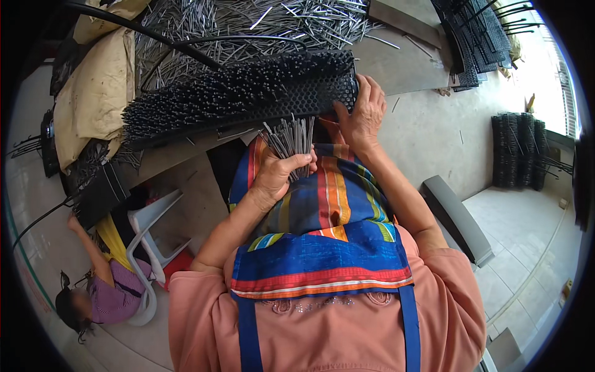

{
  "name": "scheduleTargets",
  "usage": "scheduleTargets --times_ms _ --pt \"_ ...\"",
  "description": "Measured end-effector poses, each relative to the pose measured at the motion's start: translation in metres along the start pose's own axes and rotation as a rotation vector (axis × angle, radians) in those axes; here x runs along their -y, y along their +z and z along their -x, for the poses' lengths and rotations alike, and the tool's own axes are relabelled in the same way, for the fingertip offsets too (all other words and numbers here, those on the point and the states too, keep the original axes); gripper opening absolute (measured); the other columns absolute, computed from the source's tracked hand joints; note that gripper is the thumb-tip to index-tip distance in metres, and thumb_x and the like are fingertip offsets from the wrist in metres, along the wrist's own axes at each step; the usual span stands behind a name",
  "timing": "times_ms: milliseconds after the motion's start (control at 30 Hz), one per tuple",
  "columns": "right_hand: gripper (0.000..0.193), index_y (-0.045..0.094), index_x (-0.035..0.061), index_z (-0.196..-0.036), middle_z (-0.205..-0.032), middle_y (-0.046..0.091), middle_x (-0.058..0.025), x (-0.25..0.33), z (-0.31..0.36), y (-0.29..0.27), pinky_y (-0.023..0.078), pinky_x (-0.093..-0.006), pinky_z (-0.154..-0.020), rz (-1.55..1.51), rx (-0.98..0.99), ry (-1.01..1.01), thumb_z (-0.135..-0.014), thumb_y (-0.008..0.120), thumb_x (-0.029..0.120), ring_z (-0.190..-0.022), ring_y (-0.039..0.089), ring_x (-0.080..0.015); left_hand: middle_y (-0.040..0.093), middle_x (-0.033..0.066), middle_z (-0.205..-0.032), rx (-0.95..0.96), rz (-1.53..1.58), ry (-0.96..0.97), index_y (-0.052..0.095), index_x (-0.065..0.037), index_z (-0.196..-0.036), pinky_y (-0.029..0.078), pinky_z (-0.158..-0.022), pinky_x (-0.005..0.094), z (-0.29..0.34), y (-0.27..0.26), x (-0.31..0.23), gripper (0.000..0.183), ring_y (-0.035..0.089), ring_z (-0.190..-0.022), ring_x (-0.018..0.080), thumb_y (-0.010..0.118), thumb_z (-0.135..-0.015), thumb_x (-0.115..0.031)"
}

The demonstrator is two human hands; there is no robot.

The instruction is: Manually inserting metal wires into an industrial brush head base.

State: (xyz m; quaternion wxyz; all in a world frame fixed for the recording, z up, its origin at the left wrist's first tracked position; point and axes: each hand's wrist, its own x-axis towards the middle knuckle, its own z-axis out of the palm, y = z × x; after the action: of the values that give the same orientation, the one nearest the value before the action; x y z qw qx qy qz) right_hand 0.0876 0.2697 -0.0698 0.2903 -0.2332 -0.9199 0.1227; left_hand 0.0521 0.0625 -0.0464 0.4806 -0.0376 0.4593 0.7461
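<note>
My left hand (280, 170) is closed around a bundle of thin grey rods (290, 139), their upper ends fanned out just below a long black perforated panel (310, 93). Rows of dark pegs or rods (204, 96) stand up from most of this panel, while its right part shows bare holes. At the panel's right end my right hand (364, 115) grips the edge, thumb on the near side and fingers curled over the end.
Loose grey rods (248, 25) lie heaped on the table behind the panel. Black cables (155, 37) arch over it. A tan sack (96, 93) stands left. Another person (118, 285) sits at lower left by a white plastic chair (149, 248). Black racks (519, 149) stand right.
</note>
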Motion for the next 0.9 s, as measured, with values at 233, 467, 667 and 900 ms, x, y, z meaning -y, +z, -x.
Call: scheduleTargets --times_ms 233,467,667,900 --pt "0.016 0.064 0.0004 -0.097 -0.085 0.061 -0.0126 0.044 -0.012 0.014 0.051 -0.0313 -0.068 -0.737 0.417 -0.033 -0.081 0.066 0.000 -0.074 0.065 -0.0252 0.069 0.0089 -0.085 0.051 0.019 -0.071 0.065 0.001 -0.101 0.056 -0.070 0.0322 0.008 -0.014 0.012 0.028 0.067 -0.072 0.0199 0.068 -0.074 0.006" --pt "0.012 0.068 -0.0011 -0.096 -0.081 0.066 -0.0052 0.027 -0.012 0.015 0.048 -0.0240 -0.059 -0.907 0.414 0.360 -0.091 0.060 0.006 -0.066 0.063 -0.0106 0.069 0.0075 -0.084 -0.013 0.069 0.033 0.066 -0.001 -0.100 0.056 -0.070 0.0317 0.003 -0.023 0.014 0.025 0.067 -0.072 0.0188 0.067 -0.076 0.005" --pt "0.014 0.068 -0.0008 -0.082 -0.063 0.058 -0.0018 0.027 0.004 -0.028 0.035 -0.0234 -0.046 -1.130 0.893 0.821 -0.087 0.067 0.012 -0.052 0.046 -0.0059 0.070 0.0055 -0.090 -0.026 0.118 -0.049 0.067 -0.003 -0.103 0.057 -0.069 0.0299 -0.018 -0.016 0.013 0.029 0.068 -0.075 0.0166 0.065 -0.076 0.008" --pt "0.006 0.068 0.0009 -0.083 -0.064 0.059 0.0002 0.020 0.004 -0.015 0.030 -0.0216 -0.043 -1.262 0.904 0.868 -0.087 0.068 0.006 -0.047 0.043 -0.0046 0.071 0.0047 -0.093 -0.101 0.051 -0.012 0.068 -0.003 -0.104 0.057 -0.068 0.0280 -0.023 0.002 0.009 0.031 0.069 -0.075 0.0152 0.065 -0.076 0.009"
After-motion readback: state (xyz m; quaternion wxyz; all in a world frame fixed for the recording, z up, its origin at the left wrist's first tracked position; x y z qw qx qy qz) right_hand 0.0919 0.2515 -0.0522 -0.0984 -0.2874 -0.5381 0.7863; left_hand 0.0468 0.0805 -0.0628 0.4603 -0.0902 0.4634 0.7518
